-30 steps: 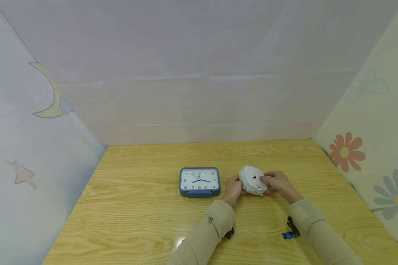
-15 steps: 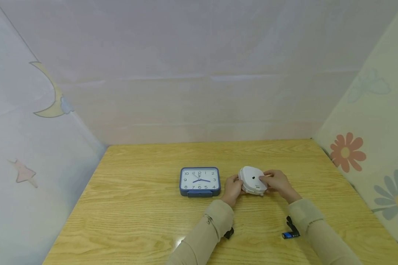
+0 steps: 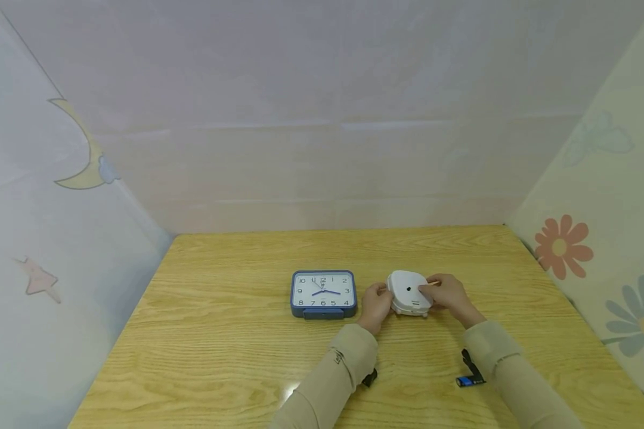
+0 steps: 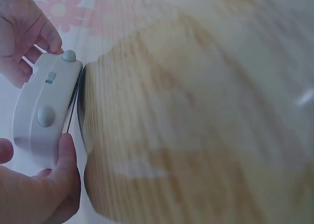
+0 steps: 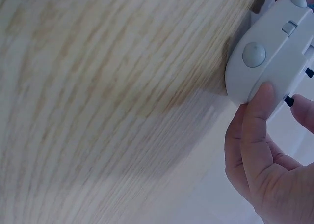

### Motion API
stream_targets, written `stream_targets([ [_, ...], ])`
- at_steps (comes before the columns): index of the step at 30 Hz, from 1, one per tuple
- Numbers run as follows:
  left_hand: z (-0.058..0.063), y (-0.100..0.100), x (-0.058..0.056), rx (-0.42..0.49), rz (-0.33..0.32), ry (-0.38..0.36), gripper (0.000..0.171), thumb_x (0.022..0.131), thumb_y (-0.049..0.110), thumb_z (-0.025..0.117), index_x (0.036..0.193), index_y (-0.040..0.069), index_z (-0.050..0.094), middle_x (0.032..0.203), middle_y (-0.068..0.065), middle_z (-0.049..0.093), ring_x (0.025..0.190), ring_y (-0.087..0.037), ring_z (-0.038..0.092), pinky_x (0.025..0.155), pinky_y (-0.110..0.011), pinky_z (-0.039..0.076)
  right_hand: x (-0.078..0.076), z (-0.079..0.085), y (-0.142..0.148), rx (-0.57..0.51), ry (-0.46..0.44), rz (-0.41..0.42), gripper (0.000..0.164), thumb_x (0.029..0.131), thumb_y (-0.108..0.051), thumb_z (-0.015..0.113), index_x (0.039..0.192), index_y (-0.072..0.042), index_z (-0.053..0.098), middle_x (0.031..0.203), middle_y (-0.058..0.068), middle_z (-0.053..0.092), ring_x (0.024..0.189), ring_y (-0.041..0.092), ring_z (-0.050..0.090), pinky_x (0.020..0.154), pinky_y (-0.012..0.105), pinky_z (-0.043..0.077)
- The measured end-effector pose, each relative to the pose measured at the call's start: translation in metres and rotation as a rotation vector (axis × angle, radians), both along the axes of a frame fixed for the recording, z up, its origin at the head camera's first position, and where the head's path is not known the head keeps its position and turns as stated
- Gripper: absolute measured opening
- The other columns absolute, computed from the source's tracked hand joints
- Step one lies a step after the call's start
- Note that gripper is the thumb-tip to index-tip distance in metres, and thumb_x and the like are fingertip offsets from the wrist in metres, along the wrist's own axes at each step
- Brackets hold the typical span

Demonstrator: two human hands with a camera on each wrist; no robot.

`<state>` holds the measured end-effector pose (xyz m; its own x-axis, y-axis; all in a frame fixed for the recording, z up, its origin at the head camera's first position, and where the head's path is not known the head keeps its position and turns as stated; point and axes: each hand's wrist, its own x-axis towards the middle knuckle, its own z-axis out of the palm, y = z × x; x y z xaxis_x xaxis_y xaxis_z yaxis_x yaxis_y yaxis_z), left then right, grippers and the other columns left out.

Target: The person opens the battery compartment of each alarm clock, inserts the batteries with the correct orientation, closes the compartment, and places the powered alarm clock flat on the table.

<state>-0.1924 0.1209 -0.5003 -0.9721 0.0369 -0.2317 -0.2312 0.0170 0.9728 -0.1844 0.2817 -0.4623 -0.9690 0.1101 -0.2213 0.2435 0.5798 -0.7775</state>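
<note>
The white case [image 3: 409, 292] lies right of centre in the lower half of the head view, just right of the blue clock [image 3: 324, 294]. It looks like hard plastic: probably light, stiff, smooth enough to slip and liable to crack if dropped. The rounded side walls seem the best hold, clear of the black knobs [image 5: 289, 100] on its back. The left hand [image 3: 375, 305] grips its left edge between thumb and fingers; the right hand [image 3: 449, 296] has its fingers curled about the right edge. Compared with a second ago, the case is turned squarer, its lower edge nearly level.
</note>
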Motion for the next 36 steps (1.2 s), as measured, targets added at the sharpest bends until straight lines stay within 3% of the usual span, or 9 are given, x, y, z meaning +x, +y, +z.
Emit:
stream_targets([
  [6,-0.002,-0.0005,-0.0007,-0.098,0.002,0.011,0.032,0.085,0.012,0.057,0.114,-0.002,0.058,0.099,-0.008,0.059,0.091,-0.019,0.056,0.077,-0.031,0.048,0.0006,0.0007,-0.0018,0.035,0.019,0.011,0.048,0.086,-0.016,0.059,0.118,0.017,0.045,0.106,0.033,0.051,0.076,0.025,0.058,0.059,0.036,0.053],
  [14,-0.0061,0.0004,-0.0013,-0.154,0.018,0.064,0.027,0.082,0.01,0.063,0.105,-0.003,0.061,0.088,-0.005,0.058,0.084,-0.015,0.054,0.071,-0.027,0.048,-0.0007,0.0009,-0.004,0.063,0.034,0.022,0.047,0.085,-0.016,0.059,0.116,0.017,0.046,0.103,0.032,0.053,0.074,0.024,0.058,0.058,0.035,0.053],
  [28,-0.007,-0.0003,0.0011,-0.278,-0.035,0.156,0.019,0.079,0.002,0.059,0.096,-0.006,0.061,0.08,-0.006,0.057,0.077,-0.015,0.053,0.068,-0.027,0.047,0.0005,0.0017,-0.0082,0.121,0.068,0.062,0.045,0.084,-0.014,0.059,0.114,0.017,0.047,0.099,0.031,0.054,0.074,0.028,0.06,0.057,0.036,0.054],
  [32,-0.0056,0.0005,0.0005,-0.301,-0.033,0.169,0.026,0.079,0.002,0.059,0.103,-0.007,0.059,0.085,-0.007,0.058,0.081,-0.017,0.054,0.072,-0.028,0.048,0.0008,0.0003,-0.007,0.195,0.116,0.098,0.042,0.084,-0.015,0.06,0.111,0.017,0.051,0.094,0.029,0.056,0.074,0.029,0.059,0.056,0.035,0.053],
  [36,-0.0035,0.0007,0.0009,-0.274,-0.023,0.16,0.039,0.078,0.0,0.059,0.115,-0.009,0.053,0.089,-0.008,0.057,0.084,-0.018,0.053,0.076,-0.03,0.047,0.0,-0.0024,-0.0031,0.316,0.214,0.176,0.043,0.084,-0.017,0.061,0.11,0.017,0.053,0.097,0.03,0.058,0.082,0.037,0.058,0.065,0.042,0.05],
])
